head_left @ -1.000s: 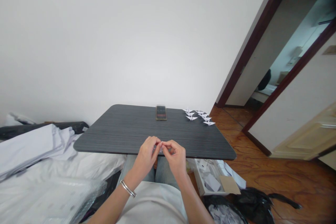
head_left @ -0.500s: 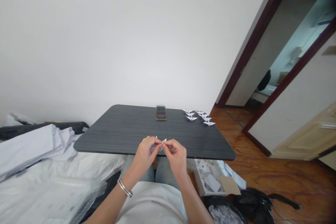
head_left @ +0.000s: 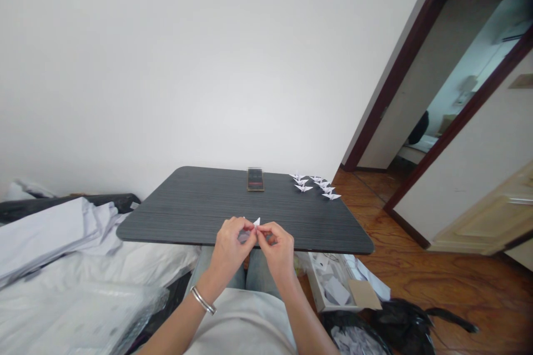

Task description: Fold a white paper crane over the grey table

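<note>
My left hand (head_left: 230,249), with a silver bangle (head_left: 203,299) on its wrist, and my right hand (head_left: 277,249) meet just above the near edge of a dark grey wood-grain table (head_left: 187,216). Their fingertips pinch a small folded white paper piece (head_left: 256,222), most of it hidden by my fingers. Further off, beyond my hands, a phone (head_left: 255,179) stands or lies near the far edge, its screen blurred. Several white origami cranes (head_left: 316,186) sit at the table's far right corner.
A cardboard box lid (head_left: 328,283) holding white paper pieces sits on the floor below the table's right side, beside a black plastic bag (head_left: 400,324). White sheets and plastic wrap (head_left: 62,244) lie to the left. A wall stands behind the table, with a doorway (head_left: 458,94) at right.
The paper piece shows less now: one white point sticks up between my fingertips, where two showed half a second ago. My hands stay together at the same spot.
</note>
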Tool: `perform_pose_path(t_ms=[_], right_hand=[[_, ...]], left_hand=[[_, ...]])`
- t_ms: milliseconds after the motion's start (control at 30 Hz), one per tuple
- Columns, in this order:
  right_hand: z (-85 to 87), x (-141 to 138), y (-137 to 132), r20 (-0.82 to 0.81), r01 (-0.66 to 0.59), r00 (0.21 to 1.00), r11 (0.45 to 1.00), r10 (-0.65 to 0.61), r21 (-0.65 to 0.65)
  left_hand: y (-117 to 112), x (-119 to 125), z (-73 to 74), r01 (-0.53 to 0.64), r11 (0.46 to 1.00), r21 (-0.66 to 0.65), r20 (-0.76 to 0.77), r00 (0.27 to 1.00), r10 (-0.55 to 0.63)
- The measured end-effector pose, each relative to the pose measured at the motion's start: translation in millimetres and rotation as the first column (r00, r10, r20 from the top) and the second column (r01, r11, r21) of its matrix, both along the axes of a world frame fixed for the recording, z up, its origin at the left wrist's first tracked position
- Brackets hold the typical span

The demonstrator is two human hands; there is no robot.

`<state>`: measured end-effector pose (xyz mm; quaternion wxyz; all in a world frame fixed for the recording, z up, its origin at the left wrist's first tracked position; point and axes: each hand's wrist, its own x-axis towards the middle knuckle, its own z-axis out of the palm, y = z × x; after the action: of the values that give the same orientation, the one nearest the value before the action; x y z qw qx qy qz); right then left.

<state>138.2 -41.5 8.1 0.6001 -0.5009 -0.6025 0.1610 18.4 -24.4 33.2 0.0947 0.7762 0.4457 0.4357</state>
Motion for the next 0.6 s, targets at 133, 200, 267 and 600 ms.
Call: perform_pose_path(t_ms=[133, 200, 267, 600], right_hand=[[-1.4, -0.1, 1.0, 0.032, 0.003, 0.999, 1.000, -0.003, -0.008], [-0.3, 0.3, 0.6, 0.058, -0.003, 0.998, 1.000, 0.003, -0.007], [1.2, 0.6, -0.1, 0.078, -0.008, 0.997, 1.000, 0.008, -0.001], [3.2, -0.6, -1.5, 0.100, 0.011, 0.995, 0.999, -0.014, 0.035]], left_hand=[[-0.5, 1.5, -1.4, -0.016, 1.000, 0.012, 0.015, 1.000, 0.015], [-0.3, 1.7, -2.6, -0.013, 1.000, 0.003, 0.023, 1.000, 0.013], [-0.1, 2.0, -3.2, -0.022, 1.000, -0.002, 0.027, 0.999, 0.022], [-1.6, 1.2, -1.8, -0.004, 1.000, 0.016, 0.030, 1.000, 0.004]])
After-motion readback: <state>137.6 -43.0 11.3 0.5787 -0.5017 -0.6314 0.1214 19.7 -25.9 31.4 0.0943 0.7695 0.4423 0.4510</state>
